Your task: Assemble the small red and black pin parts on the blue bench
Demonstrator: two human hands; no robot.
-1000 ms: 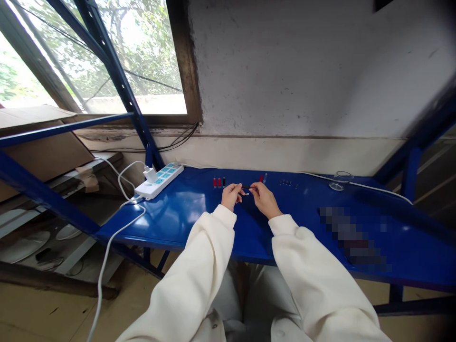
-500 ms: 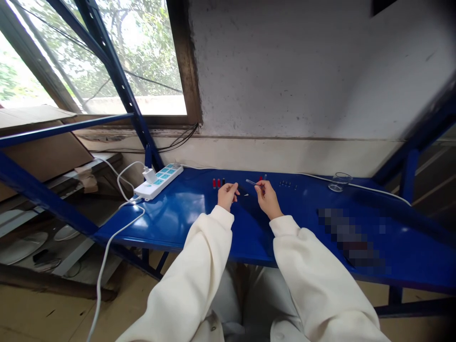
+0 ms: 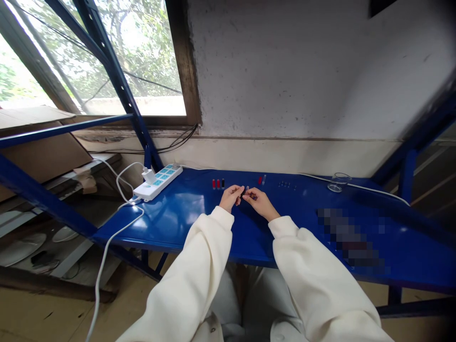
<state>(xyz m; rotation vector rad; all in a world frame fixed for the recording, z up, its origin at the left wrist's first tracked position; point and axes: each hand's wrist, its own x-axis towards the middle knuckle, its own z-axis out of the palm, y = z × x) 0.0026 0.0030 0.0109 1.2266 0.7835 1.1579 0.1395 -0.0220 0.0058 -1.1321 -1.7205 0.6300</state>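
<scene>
My left hand (image 3: 231, 197) is closed in a pinch, with a small dark piece (image 3: 243, 191) showing at its fingertips; what kind of piece it is I cannot make out. Right beside it, my right hand (image 3: 261, 203) pinches a small clear tube (image 3: 247, 188), mostly covered by the fingers. The fingertips of both hands almost meet over the blue table. Beyond my left hand stand two red-topped small tubes (image 3: 215, 184) and a black-topped one (image 3: 223, 183). Past my right hand are a red small tube (image 3: 260, 180) and a clear one (image 3: 264, 179).
Several tiny pin-like parts (image 3: 287, 185) sit on the blue table (image 3: 299, 228) to the right. A glass cup (image 3: 338, 183) stands farther right, near a white cable. At the left lies a white power strip (image 3: 160, 182). A pixelated dark object (image 3: 351, 237) occupies the right front.
My right hand has moved left and inward with the clear tube, bringing it to my left fingertips. The red and clear tubes behind it are now uncovered.
</scene>
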